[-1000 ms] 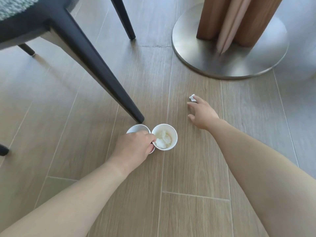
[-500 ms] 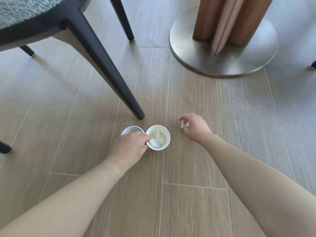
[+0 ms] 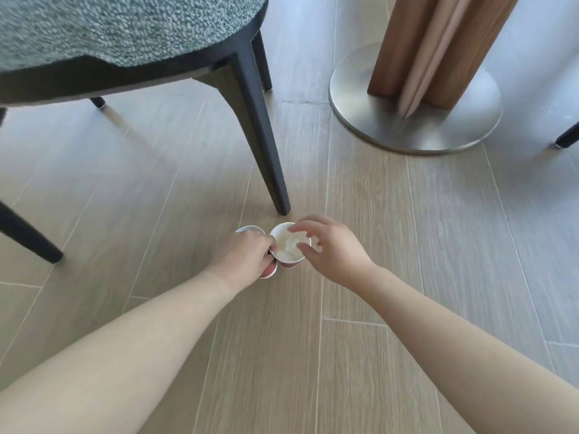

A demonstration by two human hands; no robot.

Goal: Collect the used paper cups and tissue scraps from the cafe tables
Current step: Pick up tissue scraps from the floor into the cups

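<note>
Floor (image 3: 391, 245): pale wood-grain planks with thin light joints. Standing on it are dark chair legs (image 3: 266, 170), a round brushed-metal base (image 3: 438, 133) bearing a wooden column (image 3: 407, 42), and another dark leg tip (image 3: 565, 137) at the right edge. Contact between paper cups (image 3: 282, 238) and floor: undetermined.

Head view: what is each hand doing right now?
Left hand: grips two white paper cups.
Right hand: hovers over white tissue scraps in one cup; pinching or not cannot be told.
</note>
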